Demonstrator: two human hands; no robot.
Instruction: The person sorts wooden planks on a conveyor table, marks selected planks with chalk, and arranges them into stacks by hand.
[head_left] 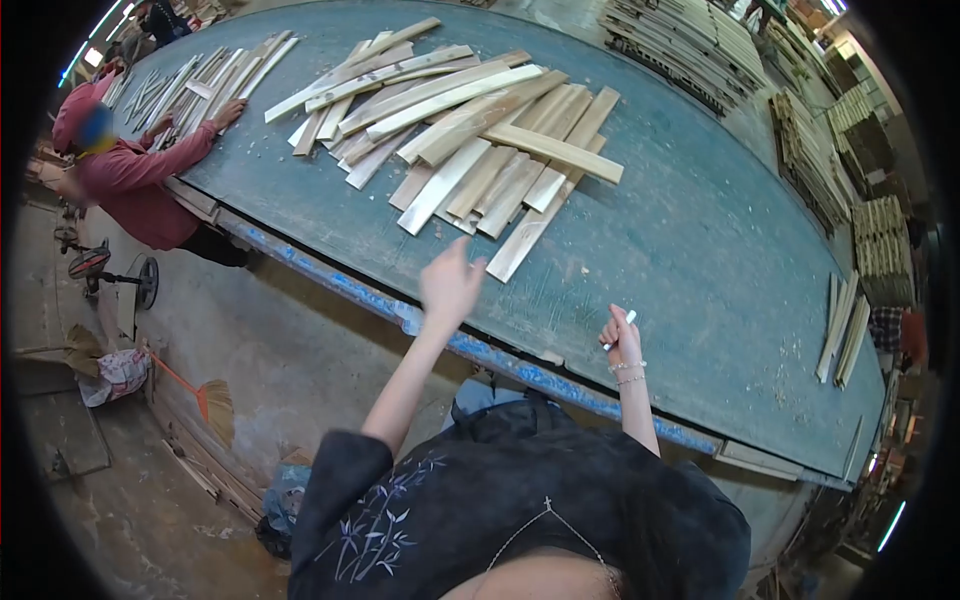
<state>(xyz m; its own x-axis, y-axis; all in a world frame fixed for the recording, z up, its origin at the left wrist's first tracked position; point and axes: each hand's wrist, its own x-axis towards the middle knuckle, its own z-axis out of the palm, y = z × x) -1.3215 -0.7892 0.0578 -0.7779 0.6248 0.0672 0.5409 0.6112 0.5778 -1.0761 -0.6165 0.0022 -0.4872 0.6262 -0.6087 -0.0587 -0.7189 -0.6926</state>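
Note:
A pile of wooden slats (480, 90) lies loosely stacked and fanned out on the blue-green table. My left hand (452, 283), a little blurred, is just in front of the pile's near end. Its fingers reach toward the slats, thumb apart, and nothing shows in them. Closest to it are the ends of a pale slat (443, 186) and of a longer slat (520, 243). To the right, my right hand (622, 338) is closed around a short white stick (630, 317), like chalk or a marker, over the table's near edge.
The blue-green table (690, 270) curves across the view. A co-worker in a red top (150, 190) handles thinner strips (215, 85) at the left. Some slats (842, 325) lie at the right end. Stacked boards (685, 50) stand beyond; a broom (215, 405) lies on the floor.

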